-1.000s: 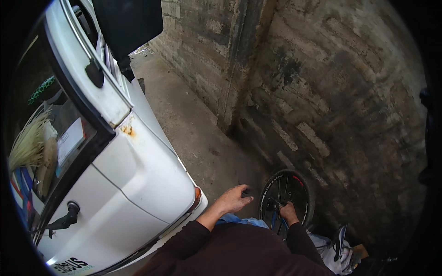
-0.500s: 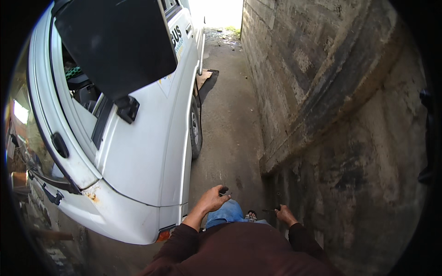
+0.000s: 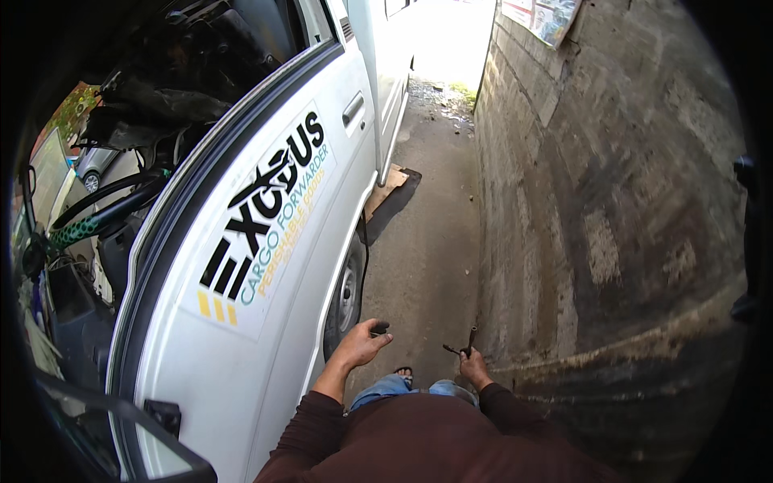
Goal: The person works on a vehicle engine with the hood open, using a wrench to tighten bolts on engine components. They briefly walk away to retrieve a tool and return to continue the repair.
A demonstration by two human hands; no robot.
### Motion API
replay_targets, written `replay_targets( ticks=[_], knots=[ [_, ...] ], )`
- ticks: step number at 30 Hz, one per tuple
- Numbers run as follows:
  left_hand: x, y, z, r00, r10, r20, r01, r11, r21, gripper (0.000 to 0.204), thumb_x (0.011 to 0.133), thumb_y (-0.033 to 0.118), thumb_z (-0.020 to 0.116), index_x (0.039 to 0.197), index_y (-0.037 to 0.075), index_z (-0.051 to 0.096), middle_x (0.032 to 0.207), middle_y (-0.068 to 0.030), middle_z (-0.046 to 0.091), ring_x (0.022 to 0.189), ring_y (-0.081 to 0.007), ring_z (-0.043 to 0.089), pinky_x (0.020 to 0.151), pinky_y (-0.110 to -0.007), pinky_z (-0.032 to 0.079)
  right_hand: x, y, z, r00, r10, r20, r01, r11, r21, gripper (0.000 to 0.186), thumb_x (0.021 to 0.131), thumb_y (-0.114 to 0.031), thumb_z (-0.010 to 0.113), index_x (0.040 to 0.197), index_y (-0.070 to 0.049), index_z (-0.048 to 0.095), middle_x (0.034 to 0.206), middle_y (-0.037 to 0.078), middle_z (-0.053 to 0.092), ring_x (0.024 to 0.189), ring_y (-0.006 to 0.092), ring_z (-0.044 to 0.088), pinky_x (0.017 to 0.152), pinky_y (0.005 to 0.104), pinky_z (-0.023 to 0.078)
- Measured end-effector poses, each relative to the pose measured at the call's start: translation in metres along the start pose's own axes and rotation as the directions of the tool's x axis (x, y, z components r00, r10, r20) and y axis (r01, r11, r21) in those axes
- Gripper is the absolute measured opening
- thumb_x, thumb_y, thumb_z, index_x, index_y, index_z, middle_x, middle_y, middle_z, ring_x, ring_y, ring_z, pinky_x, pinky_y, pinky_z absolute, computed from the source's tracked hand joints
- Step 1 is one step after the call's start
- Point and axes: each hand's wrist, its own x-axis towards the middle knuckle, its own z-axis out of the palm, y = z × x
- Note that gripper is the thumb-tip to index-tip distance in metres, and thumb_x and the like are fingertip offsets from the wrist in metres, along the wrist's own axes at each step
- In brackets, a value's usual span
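Observation:
My right hand (image 3: pixel 475 368) is closed around thin dark metal tools (image 3: pixel 472 341). One bar points up and another juts out to the left; their exact kind is too small to tell. In front of my left thigh, my left hand (image 3: pixel 362 346) is held with curled fingers. A small dark thing (image 3: pixel 380 328) shows at its fingertips, too indistinct to name. That hand is nearest the front wheel (image 3: pixel 348 290) of a white van, but apart from it.
On the left, the van's white door (image 3: pixel 266 322) carries printed lettering, and its open window shows a steering wheel (image 3: pixel 113 205). A rough concrete wall (image 3: pixel 612 201) rises on the right. Cardboard (image 3: pixel 388 187) lies on the paved passage (image 3: pixel 427 241) beside the van, with a poster (image 3: pixel 543 18) farther up.
I have moved forward along the van, past its mirror to beside the door and front wheel. My right hand has swung inward, and the tools in it now show more plainly.

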Motion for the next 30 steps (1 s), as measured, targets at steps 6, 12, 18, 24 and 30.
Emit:
replay_targets(
  ticks=[6,12,18,24,30],
  knots=[
    [0.133,0.07,-0.067,0.996,-0.009,-0.089,0.0,0.994,-0.105,0.049,0.096,0.023,0.068,0.135,-0.004,0.059,0.134,-0.0213,0.064,0.122,-0.0307,0.063,0.101,-0.039,0.05,0.156,-0.048,-0.076,0.995,0.025,-0.093,-0.018,0.997,0.075,0.037,0.098,-0.021,0.062,0.121,0.008,0.064,0.112,0.03,0.07,0.111,0.0446,0.067,0.09,0.0464,0.053],
    [0.291,0.066,-0.074,0.962,-0.14,-0.235,0.134,0.99,-0.043,0.06,0.094,0.031,0.07,0.142,-0.001,0.053,0.14,-0.0248,0.059,0.127,-0.0354,0.06,0.106,-0.042,0.048,0.367,-0.053,-0.096,0.991,-0.114,-0.069,0.111,0.993,-0.036,0.031,0.1,-0.019,0.06,0.114,0.009,0.064,0.096,0.026,0.073,0.091,0.039,0.072,0.078,0.0448,0.054],
    [0.4,0.148,-0.085,0.938,0.086,-0.335,0.06,0.914,0.401,0.054,0.09,0.031,0.071,0.137,0.006,0.058,0.151,-0.0225,0.046,0.141,-0.0391,0.045,0.114,-0.047,0.04,0.49,-0.198,-0.164,0.917,-0.244,0.317,0.31,0.934,-0.179,0.025,0.099,-0.021,0.06,0.11,0.002,0.064,0.103,0.026,0.071,0.103,0.0467,0.066,0.086,0.0499,0.053],
    [0.532,0.195,-0.127,0.905,0.225,-0.362,0.169,0.589,0.79,0.045,0.089,0.024,0.067,0.13,0.008,0.063,0.143,-0.0199,0.055,0.139,-0.038,0.047,0.114,-0.062,0.033,0.642,-0.331,-0.175,0.728,-0.423,0.539,0.595,0.78,-0.192,0.023,0.098,-0.019,0.059,0.11,0.0,0.066,0.101,0.027,0.071,0.102,0.0465,0.067,0.085,0.0502,0.053],
    [0.608,0.167,-0.146,0.85,-0.246,-0.465,0.525,0.456,0.719,0.039,0.101,0.035,0.054,0.126,0.008,0.068,0.14,-0.022,0.058,0.131,-0.0416,0.054,0.107,-0.061,0.036,0.757,-0.406,-0.153,0.676,-0.536,0.506,0.66,0.746,-0.091,0.022,0.097,-0.016,0.061,0.108,0.001,0.068,0.089,0.022,0.074,0.087,0.0369,0.073,0.077,0.0444,0.055]
  ],
)
